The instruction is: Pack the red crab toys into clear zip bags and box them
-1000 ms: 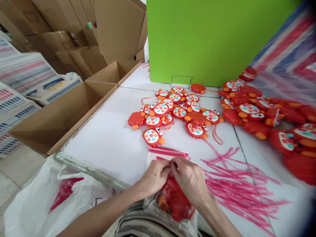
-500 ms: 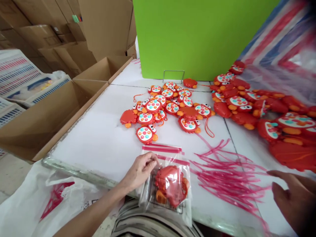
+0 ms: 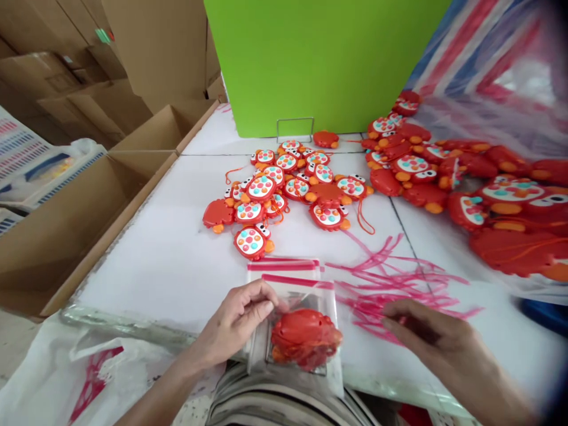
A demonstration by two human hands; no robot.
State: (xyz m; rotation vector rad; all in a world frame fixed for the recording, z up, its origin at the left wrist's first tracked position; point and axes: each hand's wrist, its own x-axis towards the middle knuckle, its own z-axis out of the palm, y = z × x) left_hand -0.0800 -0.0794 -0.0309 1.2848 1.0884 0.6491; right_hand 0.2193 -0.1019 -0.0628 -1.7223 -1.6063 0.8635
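In the head view, the right hand (image 3: 437,331) has come back in from the far right, where it was half a second ago; a second ago both hands were at the top of the bag (image 3: 326,299). Now only the left hand (image 3: 237,316) is at it, so the bag seems to need just one hand to steady it, leaving the right one free for the strips (image 3: 370,305).

The left hand is narrow, thumb and fingers close together at the bag's upper left edge, apparently pinching the film. The right hand is half curled, its fingertips at the near edge of the strips; whether it grips one I cannot tell.

The bag lies flat at the near edge of the table (image 3: 160,254), between the hands, overlapping a second bag (image 3: 284,267). Inside it, a red toy (image 3: 306,334) sits just right of the left fingertips and well left of the right hand. Loose toys (image 3: 261,188) lie beyond
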